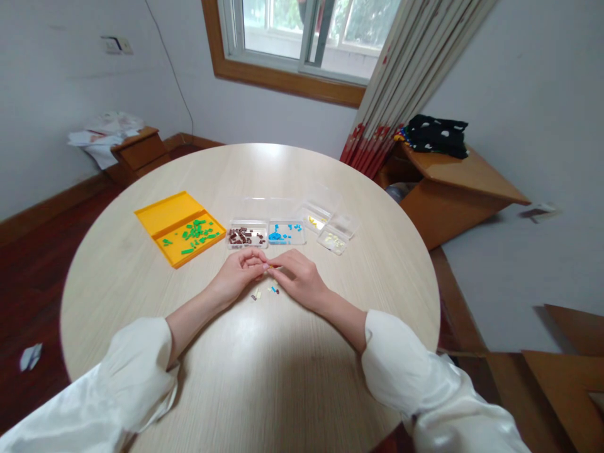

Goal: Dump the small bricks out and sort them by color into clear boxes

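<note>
We think the likeliest trouble is a slip: the small piece (271, 267) sits where the fingertips meet, just on the wearer's side of the blue-piece box (298, 239), mostly covered by the fingers, so an off-centre squeeze could flick it onto the table (226, 377). We would also worry about the loose bits (274, 289), which lie farther from that box on the wearer's side, since a hand dropping low could scatter them. Were the knuckles to push forward, we judge they could bump the blue-piece box or the brown-piece box (245, 224) just left of it, tipping pieces out. As for pose, we see the left hand (243, 269) in front and to the left of the blue-piece box, the right hand (301, 278) in front and slightly right, wrists angled inward and fingers curled. Both grips look narrow, thumb close to forefinger, pinching the small piece between them; its full shape, and which hand bears more of it, we cannot tell.
</note>
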`<state>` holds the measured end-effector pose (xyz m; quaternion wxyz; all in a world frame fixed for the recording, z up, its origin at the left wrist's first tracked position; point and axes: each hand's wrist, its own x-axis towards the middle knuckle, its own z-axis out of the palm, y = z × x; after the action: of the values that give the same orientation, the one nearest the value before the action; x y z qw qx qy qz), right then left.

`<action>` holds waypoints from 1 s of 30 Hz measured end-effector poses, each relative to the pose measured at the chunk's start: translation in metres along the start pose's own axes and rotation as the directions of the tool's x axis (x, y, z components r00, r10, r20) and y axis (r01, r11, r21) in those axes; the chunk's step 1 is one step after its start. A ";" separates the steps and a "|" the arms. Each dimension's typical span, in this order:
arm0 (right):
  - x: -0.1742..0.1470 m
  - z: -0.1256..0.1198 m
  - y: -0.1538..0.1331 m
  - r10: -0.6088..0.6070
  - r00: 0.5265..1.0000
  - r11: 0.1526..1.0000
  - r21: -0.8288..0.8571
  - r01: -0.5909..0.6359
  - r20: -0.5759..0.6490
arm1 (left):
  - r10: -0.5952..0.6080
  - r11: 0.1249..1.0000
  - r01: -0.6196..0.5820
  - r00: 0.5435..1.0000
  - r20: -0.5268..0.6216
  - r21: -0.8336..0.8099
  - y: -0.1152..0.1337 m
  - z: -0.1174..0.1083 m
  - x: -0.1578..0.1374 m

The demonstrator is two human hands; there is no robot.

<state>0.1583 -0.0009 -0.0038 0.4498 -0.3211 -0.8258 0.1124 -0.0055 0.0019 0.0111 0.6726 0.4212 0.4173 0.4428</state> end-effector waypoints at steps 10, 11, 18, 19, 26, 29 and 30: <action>0.001 -0.005 -0.001 0.086 0.995 0.996 0.011 -0.086 0.042 | 0.033 0.999 -0.034 0.998 0.050 0.008 0.001 0.000 -0.003; 0.001 -0.006 -0.001 0.083 0.996 0.996 0.015 -0.084 0.040 | 0.035 0.999 -0.035 0.998 0.050 -0.004 0.001 0.000 -0.003; 0.001 -0.009 0.004 0.095 0.995 0.994 0.043 -0.097 0.028 | 0.016 0.993 -0.012 0.999 0.035 -0.116 0.004 -0.003 -0.001; 0.002 -0.010 0.005 0.103 0.994 0.994 0.043 -0.104 0.024 | 0.013 0.992 -0.008 0.999 0.035 -0.123 0.004 -0.003 -0.001; 0.006 -0.024 0.022 0.193 0.977 0.981 -0.016 -0.195 -0.094 | 0.014 0.992 -0.011 1.000 0.025 -0.128 0.005 -0.003 -0.001; 0.009 -0.034 0.033 0.219 0.963 0.972 -0.049 -0.229 -0.157 | 0.015 0.992 -0.012 1.000 0.021 -0.124 0.004 -0.003 -0.001; 0.010 -0.038 0.037 0.228 0.955 0.968 -0.062 -0.243 -0.189 | 0.014 0.992 -0.011 1.000 0.023 -0.122 0.004 -0.003 -0.001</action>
<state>0.2012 0.0298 0.0066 0.4920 -0.4449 -0.7415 0.1008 -0.0101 0.0028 0.0144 0.6992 0.3872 0.3786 0.4668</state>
